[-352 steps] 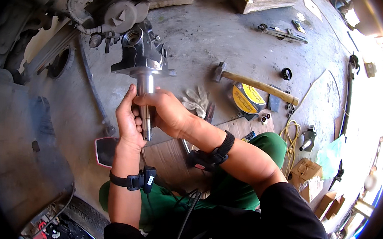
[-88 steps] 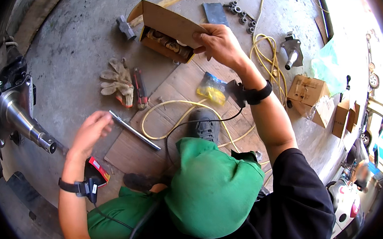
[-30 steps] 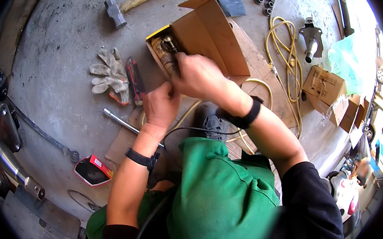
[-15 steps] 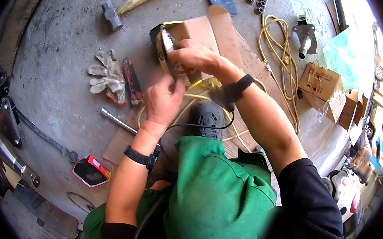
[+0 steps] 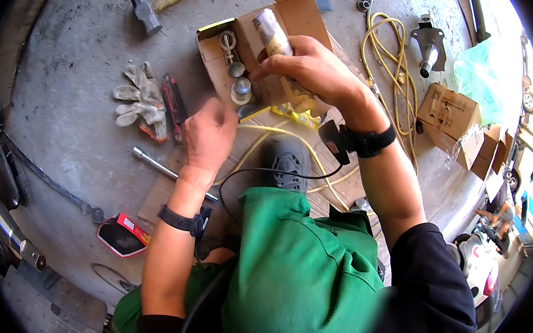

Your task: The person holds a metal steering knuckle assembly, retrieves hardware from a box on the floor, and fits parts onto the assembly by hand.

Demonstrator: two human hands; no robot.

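An open cardboard box (image 5: 213, 67) lies at the top middle, its flap (image 5: 300, 12) raised at the back. Inside its left part are a ring-ended metal fitting (image 5: 228, 43) and rounded metal parts (image 5: 241, 88). Over the box's right part, my right hand (image 5: 315, 67) is closed round a small pale-and-gold cylinder (image 5: 272, 32), which tilts up and to the left. My left hand (image 5: 210, 131) hovers just off the box's near left corner, fingers curled and smeared by motion; whether they hold anything is unclear.
Left lie a sledgehammer (image 5: 146, 14), work glove (image 5: 140, 101), red-black tool (image 5: 173, 106), metal bar (image 5: 160, 165) and red-and-black box (image 5: 123, 235). A yellow hose (image 5: 404, 83) coils right, near a metal spindle part (image 5: 430, 51) and carton (image 5: 449, 115). My shoe (image 5: 286, 165) is below the box.
The box's interior has come into view, showing metal parts. My left hand has drawn back down and left from it. My right hand has shifted right, with the cylinder now visible.
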